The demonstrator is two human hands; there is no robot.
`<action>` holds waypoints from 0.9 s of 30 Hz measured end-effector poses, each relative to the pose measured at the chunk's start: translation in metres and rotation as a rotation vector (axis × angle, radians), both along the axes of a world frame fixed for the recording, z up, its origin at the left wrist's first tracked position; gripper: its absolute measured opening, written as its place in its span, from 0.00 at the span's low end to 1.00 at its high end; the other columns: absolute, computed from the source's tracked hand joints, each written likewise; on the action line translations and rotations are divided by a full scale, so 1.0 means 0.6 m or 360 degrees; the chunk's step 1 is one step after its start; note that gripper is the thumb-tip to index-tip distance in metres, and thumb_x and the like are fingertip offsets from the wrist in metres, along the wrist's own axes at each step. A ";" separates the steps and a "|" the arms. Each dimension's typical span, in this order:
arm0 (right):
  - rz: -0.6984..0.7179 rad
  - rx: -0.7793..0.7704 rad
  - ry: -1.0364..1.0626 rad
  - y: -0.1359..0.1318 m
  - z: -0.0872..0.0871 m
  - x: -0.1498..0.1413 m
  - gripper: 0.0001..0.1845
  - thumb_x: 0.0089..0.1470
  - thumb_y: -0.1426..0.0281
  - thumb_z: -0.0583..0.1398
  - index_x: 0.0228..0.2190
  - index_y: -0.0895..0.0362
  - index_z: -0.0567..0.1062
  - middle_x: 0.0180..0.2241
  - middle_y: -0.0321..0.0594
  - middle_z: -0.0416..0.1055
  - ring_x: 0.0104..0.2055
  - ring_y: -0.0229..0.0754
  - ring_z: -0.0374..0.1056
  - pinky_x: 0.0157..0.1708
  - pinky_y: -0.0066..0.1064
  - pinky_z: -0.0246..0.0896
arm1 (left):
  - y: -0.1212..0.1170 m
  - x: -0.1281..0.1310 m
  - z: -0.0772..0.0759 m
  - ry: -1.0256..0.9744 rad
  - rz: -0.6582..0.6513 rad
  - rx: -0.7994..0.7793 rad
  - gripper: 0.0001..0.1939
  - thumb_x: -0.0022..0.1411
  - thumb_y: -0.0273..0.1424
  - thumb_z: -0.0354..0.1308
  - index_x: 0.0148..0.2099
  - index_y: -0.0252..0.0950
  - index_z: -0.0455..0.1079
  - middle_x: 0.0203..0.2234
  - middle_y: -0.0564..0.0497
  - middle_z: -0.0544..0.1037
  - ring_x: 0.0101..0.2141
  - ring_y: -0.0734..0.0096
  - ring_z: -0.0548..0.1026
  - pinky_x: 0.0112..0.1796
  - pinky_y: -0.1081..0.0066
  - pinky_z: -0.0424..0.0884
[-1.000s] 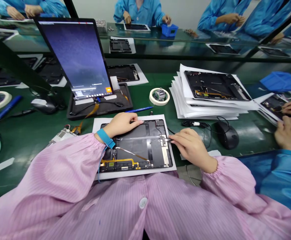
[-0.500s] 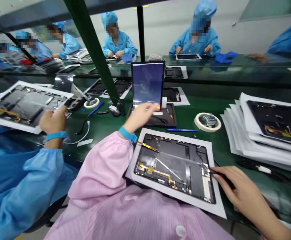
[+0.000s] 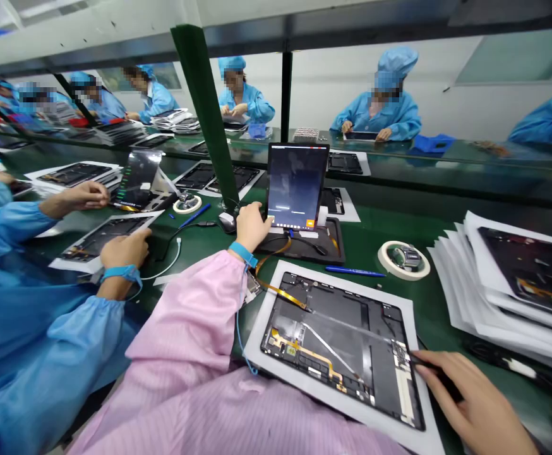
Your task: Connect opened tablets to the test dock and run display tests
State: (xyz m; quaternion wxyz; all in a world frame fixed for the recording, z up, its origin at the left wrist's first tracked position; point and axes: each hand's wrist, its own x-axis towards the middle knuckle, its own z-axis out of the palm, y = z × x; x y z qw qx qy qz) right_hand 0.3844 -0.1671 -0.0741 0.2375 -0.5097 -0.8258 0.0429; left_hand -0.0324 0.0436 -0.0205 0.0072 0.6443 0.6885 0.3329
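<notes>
My left hand (image 3: 252, 225) reaches to the lower left edge of an upright display panel (image 3: 297, 186), its bent fingers at the screen's edge and nothing seen in its grasp. The panel is lit with a dark blue picture and icons along its bottom. An orange flex cable (image 3: 283, 293) runs from its base into an opened tablet housing (image 3: 342, 335), which lies on a white sheet (image 3: 252, 332) in front of me. At the housing's right edge, my right hand (image 3: 465, 385) pinches a black cable plug (image 3: 422, 360) against the small board there. The plug's tip is hidden.
A black tray (image 3: 337, 243) sits under the panel. Nearby are a blue pen (image 3: 355, 271) and a tape roll (image 3: 403, 260). On the right rises a stack of white sheets (image 3: 456, 278) with another housing on top. A co-worker's hands (image 3: 125, 251) work at the left.
My left hand has moved from the screen's lower right to its lower left edge. My right hand stays at the plug. The co-worker's housing has been lowered to the table.
</notes>
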 end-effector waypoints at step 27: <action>0.0028 0.0086 -0.0041 0.000 0.000 -0.001 0.12 0.60 0.60 0.54 0.41 0.53 0.72 0.36 0.40 0.73 0.37 0.43 0.70 0.36 0.33 0.67 | -0.033 0.076 0.025 0.0343 -0.0556 0.0203 0.23 0.60 0.26 0.45 0.57 0.29 0.62 0.53 0.42 0.70 0.56 0.61 0.62 0.56 0.63 0.60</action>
